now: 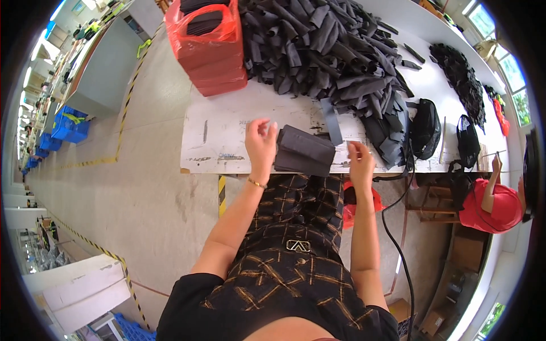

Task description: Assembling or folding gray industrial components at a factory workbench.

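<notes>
A stack of folded dark fabric pieces (305, 149) lies near the front edge of the white table, slightly turned. My left hand (261, 142) is at the stack's left edge, its fingers loosely bent and apart, with nothing seen in them. To the right of the stack, my right hand (362, 161) hovers by the table's edge, fingers curled loosely and apart from the fabric. Just behind the stack lies a flat grey strip (331, 122). Beyond it rises a large heap of dark fabric pieces (324, 51).
At the back left of the table (213, 136) stands a red plastic bag (213, 62) filled with dark pieces. Black mesh bags (426, 129) sit on the right, where a black cable (392, 227) hangs down. A person in red (492, 204) works at the far right.
</notes>
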Demonstrator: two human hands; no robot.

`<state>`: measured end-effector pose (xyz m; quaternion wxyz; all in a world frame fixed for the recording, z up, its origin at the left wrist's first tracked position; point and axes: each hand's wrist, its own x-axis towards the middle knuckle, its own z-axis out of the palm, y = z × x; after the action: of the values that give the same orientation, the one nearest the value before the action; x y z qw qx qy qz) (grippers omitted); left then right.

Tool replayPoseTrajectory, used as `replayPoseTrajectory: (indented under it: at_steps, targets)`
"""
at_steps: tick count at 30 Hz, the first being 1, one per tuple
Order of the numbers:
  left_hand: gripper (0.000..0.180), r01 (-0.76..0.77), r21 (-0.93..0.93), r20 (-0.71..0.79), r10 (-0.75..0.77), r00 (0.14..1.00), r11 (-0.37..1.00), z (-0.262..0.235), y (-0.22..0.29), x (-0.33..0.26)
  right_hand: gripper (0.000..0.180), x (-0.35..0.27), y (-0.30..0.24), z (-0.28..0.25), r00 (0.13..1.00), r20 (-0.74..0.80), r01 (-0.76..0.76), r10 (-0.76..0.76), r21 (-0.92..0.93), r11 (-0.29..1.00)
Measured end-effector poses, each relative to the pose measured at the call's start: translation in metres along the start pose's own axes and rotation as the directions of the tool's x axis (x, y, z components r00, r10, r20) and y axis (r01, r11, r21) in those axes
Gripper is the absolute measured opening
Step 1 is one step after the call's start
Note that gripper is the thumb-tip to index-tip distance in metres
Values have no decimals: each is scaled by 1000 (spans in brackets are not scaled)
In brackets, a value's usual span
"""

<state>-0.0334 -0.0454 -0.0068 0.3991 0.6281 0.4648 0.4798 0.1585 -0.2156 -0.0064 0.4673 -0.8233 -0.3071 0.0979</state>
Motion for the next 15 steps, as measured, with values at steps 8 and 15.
replayPoseTrajectory:
  at_steps: [8, 15]
  targets:
    - [36, -193, 454, 647, -172, 743, 870, 109, 20, 66, 10, 55, 18, -24, 899, -271, 246, -343, -336, 909]
    - [27, 201, 122, 642, -232, 731, 972, 141, 2, 57, 39, 60, -5, 30, 930, 156, 339, -332, -19, 941]
